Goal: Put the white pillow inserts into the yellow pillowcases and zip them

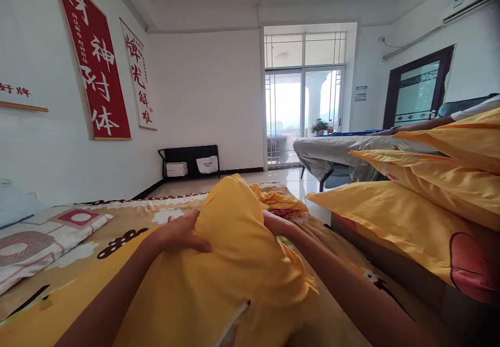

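A bulging yellow pillow (234,243) stands up in front of me on the bed, its cloth bunched and creased on the right side. My left hand (183,232) grips its left side, thumb lying across the front and the other fingers partly out of sight. On the far right side, my right hand (279,224) holds the cloth, with its fingertips hidden behind the pillow. Low on the near face, a slit in the yellow cover shows something whitish (234,323). Crumpled yellow cloth (275,198) lies just beyond my right hand.
A patterned bedspread (128,222) lies beneath, with a grey and pink pillow (50,237) at left. Several yellow pillows (390,211) are stacked at right. Behind them, another person's arm (425,124) rests on a covered table (332,149). A black low shelf (189,154) stands by the wall.
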### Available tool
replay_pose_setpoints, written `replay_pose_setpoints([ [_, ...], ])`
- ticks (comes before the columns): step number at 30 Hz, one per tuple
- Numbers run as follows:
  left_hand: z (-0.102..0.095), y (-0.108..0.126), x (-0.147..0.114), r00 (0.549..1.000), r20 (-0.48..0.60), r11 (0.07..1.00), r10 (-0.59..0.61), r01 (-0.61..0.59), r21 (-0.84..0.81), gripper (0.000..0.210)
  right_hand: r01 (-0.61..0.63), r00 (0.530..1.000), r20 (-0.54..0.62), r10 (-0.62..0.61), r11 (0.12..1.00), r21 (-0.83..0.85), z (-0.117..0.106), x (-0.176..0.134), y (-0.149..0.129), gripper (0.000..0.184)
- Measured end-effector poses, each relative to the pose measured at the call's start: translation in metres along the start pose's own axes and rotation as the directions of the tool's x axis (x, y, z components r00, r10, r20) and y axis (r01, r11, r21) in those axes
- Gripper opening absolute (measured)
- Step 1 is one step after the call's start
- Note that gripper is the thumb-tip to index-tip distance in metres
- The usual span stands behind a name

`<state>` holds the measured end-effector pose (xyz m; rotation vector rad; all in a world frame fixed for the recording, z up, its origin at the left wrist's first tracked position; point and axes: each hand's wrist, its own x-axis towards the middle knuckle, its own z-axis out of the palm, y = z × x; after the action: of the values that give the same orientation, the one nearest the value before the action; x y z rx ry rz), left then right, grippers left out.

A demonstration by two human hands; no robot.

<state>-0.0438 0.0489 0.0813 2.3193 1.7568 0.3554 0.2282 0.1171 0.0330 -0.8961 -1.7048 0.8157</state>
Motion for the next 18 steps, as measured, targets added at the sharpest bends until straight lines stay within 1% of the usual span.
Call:
replay_pose_setpoints([
  [3,0.019,-0.003,-0.004,0.991,-0.097,0.995,0.095,-0.096,-0.003,0.081,-0.038,0.995,0.095,0.029,0.994,0.099,-0.005,0.02,-0.013,0.038],
  [5,0.028,0.002,-0.007,0.983,-0.129,0.991,0.13,-0.127,0.032,0.076,-0.068,0.989,0.139,0.044,0.982,0.175,0.002,0.031,-0.026,0.049],
  [6,0.031,0.004,-0.008,0.982,-0.138,0.991,0.131,-0.125,0.056,0.074,-0.064,0.988,0.149,0.042,0.987,0.146,0.01,0.036,-0.033,0.05],
  [7,0.033,0.004,-0.009,0.981,-0.147,0.991,0.123,-0.113,0.076,0.072,-0.043,0.99,0.14,0.034,0.997,0.065,0.021,0.039,-0.038,0.047],
  [8,0.034,0.003,-0.01,0.982,-0.155,0.991,0.112,-0.1,0.085,0.071,-0.012,0.994,0.111,0.018,0.999,-0.053,0.033,0.041,-0.042,0.041],
  [10,0.034,-0.006,-0.01,0.987,-0.139,0.997,0.077,-0.074,0.022,0.076,0.045,0.999,0.028,-0.039,0.958,-0.284,0.058,0.042,-0.045,0.029],
  [11,0.033,-0.012,-0.009,0.992,-0.121,0.997,0.046,-0.052,-0.049,0.081,0.057,0.998,-0.012,-0.065,0.936,-0.347,0.068,0.041,-0.045,0.025],
  [12,0.031,-0.017,-0.008,0.993,-0.12,0.992,0.008,-0.023,-0.126,0.086,0.064,0.995,-0.042,-0.086,0.925,-0.374,0.076,0.039,-0.045,0.023],
  [13,0.028,-0.02,-0.006,0.988,-0.152,0.981,-0.033,0.003,-0.193,0.091,0.069,0.993,-0.066,-0.102,0.921,-0.383,0.082,0.038,-0.047,0.024],
  [14,0.025,-0.02,-0.003,0.973,-0.222,0.971,-0.061,0.007,-0.238,0.092,0.07,0.989,-0.096,-0.116,0.917,-0.393,0.084,0.037,-0.049,0.027],
  [15,0.02,-0.017,0.0,0.943,-0.324,0.967,-0.073,-0.013,-0.255,0.088,0.065,0.984,-0.127,-0.123,0.922,-0.383,0.084,0.036,-0.054,0.031],
  [16,0.015,-0.011,0.003,0.901,-0.429,0.967,-0.064,-0.051,-0.251,0.081,0.058,0.98,-0.159,-0.117,0.941,-0.333,0.081,0.035,-0.06,0.033],
  [17,0.009,-0.002,0.006,0.863,-0.504,0.967,-0.037,-0.097,-0.237,0.073,0.055,0.978,-0.181,-0.099,0.971,-0.234,0.077,0.035,-0.068,0.035],
  [18,0.003,0.009,0.008,0.845,-0.535,0.963,-0.008,-0.138,-0.232,0.065,0.056,0.98,-0.186,-0.072,0.995,-0.086,0.072,0.033,-0.075,0.037],
])
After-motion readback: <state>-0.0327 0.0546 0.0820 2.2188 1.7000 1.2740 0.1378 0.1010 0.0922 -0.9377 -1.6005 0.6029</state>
